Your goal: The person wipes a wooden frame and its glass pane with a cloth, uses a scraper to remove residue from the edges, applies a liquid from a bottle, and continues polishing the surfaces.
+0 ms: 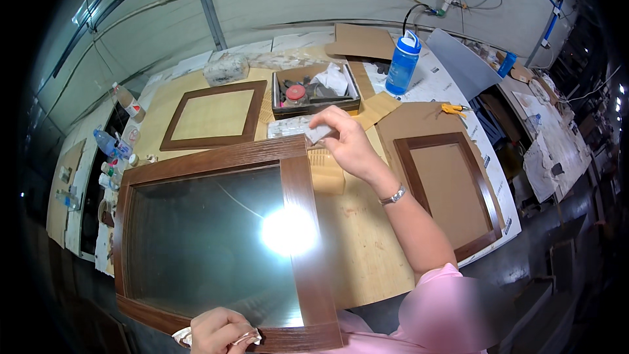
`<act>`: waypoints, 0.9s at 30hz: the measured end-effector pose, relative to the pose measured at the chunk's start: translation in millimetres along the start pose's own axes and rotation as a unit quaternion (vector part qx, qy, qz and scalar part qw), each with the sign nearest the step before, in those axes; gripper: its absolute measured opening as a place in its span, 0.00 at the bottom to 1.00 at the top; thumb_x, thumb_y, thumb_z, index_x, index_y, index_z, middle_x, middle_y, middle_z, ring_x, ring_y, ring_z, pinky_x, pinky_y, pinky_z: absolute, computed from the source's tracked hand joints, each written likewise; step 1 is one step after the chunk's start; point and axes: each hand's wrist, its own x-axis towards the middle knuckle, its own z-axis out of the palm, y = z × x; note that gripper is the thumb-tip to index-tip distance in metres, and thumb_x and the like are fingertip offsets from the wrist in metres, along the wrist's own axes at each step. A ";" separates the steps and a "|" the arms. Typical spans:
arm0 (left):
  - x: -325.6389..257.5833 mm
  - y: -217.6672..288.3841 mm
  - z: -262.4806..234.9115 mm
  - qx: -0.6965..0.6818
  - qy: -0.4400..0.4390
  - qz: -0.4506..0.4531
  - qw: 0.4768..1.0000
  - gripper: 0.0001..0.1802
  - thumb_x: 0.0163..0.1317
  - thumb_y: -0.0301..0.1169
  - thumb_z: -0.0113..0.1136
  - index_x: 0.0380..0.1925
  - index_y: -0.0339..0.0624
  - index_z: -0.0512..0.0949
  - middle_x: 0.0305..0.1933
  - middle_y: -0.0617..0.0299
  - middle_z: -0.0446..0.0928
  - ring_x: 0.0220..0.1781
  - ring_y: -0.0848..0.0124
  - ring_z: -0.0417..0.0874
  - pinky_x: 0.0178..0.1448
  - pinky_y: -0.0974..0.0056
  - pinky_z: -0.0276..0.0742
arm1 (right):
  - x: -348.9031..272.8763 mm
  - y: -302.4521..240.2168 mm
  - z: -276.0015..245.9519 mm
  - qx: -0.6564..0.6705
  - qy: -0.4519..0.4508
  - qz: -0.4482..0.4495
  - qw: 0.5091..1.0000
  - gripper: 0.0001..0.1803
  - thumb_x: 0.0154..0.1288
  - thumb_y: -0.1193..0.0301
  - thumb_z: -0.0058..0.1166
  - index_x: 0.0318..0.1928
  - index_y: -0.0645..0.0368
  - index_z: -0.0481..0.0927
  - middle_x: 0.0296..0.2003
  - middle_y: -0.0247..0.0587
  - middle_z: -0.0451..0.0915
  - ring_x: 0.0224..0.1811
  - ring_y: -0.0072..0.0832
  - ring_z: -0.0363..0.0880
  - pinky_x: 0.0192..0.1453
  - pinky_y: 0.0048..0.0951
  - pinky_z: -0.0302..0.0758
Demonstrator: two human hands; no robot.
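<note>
Two hands work the glazed wooden frame (216,236) on the counter (367,249): left hand (219,331) fingers clamped on its near edge, steadying; right hand (347,144) pinches a small grey block (319,132) at its far corner

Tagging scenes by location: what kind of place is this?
Probably a woodworking or frame-assembly workshop. A wooden workbench carries several brown wood-grain frames, one glazed frame held by the left hand, plus a box of parts and cardboard sheets. Exposed wiring runs along the wall.

Left hand (219,331) clenched low; right hand (347,141) outstretched, fingers pinched
</note>
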 end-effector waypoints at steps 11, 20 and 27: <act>0.7 -0.3 -0.4 -0.013 -0.006 0.004 1.000 0.04 0.52 0.21 0.64 0.26 0.31 0.78 0.30 0.50 0.77 0.32 0.56 0.81 0.35 0.59 0.76 | 13.7 10.9 -5.3 0.044 -0.034 0.056 0.997 0.13 0.59 0.88 0.50 0.44 0.64 0.77 0.44 0.38 0.73 0.48 0.27 0.78 0.50 0.26 0.77; 0.8 -0.7 -0.5 -0.015 -0.011 -0.002 1.000 0.04 0.52 0.21 0.64 0.27 0.32 0.79 0.30 0.49 0.78 0.32 0.56 0.81 0.35 0.60 0.76 | 1.7 8.5 -0.3 0.077 -0.046 0.024 0.996 0.12 0.56 0.87 0.56 0.41 0.64 0.78 0.37 0.35 0.73 0.42 0.25 0.76 0.47 0.28 0.74; 1.3 0.1 -1.7 -0.015 -0.016 -0.010 1.000 0.04 0.53 0.22 0.64 0.27 0.32 0.80 0.30 0.49 0.78 0.32 0.56 0.82 0.35 0.60 0.76 | -8.7 -3.6 -10.7 0.095 -0.043 0.039 0.994 0.10 0.61 0.85 0.54 0.42 0.63 0.78 0.37 0.35 0.73 0.40 0.26 0.73 0.46 0.28 0.73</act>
